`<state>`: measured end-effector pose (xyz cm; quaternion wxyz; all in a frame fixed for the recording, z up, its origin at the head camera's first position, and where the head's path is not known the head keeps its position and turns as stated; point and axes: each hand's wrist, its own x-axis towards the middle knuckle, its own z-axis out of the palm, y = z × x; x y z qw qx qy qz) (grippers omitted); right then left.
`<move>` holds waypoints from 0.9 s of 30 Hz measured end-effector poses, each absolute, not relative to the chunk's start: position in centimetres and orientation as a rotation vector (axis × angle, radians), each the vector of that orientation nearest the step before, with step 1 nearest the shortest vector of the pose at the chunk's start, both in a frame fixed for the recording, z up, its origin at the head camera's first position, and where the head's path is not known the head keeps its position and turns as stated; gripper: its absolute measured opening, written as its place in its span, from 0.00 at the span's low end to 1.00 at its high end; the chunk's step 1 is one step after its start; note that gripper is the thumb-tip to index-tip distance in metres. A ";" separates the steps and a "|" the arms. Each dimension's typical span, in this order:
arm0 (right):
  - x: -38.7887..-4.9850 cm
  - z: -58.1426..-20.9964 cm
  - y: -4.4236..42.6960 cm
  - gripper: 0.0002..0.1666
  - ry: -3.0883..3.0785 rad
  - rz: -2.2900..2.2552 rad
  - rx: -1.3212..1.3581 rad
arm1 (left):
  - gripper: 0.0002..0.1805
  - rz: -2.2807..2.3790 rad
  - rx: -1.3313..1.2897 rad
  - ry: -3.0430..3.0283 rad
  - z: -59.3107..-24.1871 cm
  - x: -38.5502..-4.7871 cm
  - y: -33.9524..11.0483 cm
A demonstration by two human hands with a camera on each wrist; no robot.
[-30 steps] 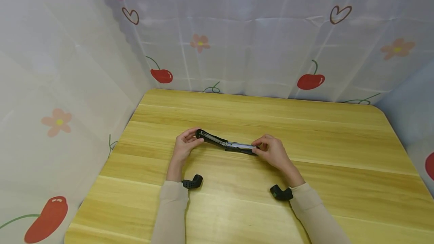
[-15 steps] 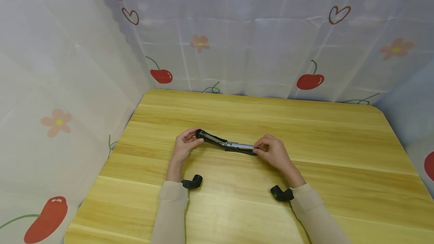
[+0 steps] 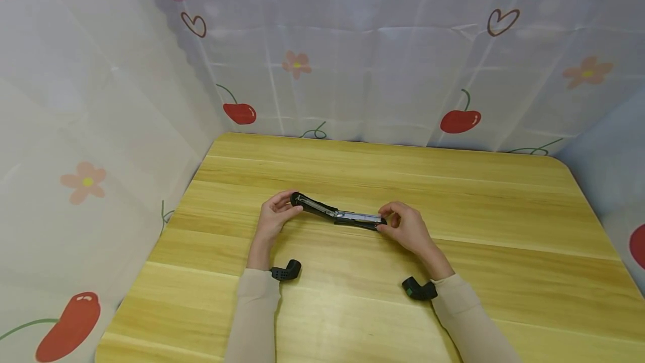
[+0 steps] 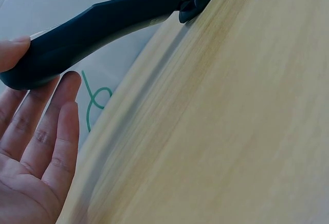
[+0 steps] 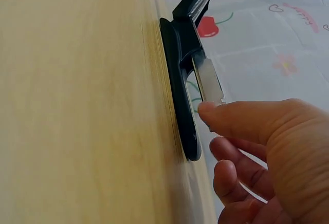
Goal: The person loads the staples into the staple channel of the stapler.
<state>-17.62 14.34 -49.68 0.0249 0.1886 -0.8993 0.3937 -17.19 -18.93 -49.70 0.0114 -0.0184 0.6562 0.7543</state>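
A black stapler [image 3: 318,208] lies folded wide in the head view, its top arm raised to the left and its base [image 5: 179,100] resting on the table. My left hand [image 3: 272,222] pinches the end of the top arm between thumb and fingers; in the left wrist view the stapler's arm [image 4: 97,31] slopes up from that grip. At the other end, my right hand [image 3: 407,228] has thumb and fingertips at the tip of the silver staple magazine [image 5: 208,80]. In the right wrist view the thumb presses on the magazine's end, partly covering it. Whether staples lie inside cannot be made out.
The wooden table [image 3: 453,195] spreads around both hands. A white curtain [image 3: 373,71] with cherries, flowers and writing hangs behind and at the sides. Black wrist cameras [image 3: 287,271] sit at the sleeve cuffs.
My right fingertips have shifted slightly right along the magazine, so more of its end and the base's tip show. The left hand and the stapler's raised arm have stayed put.
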 end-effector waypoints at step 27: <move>-17.8 -49.8 14.4 0.22 -2.910 1.112 0.570 | 0.27 2.348 0.039 2.150 -48.0 -17.4 -17.0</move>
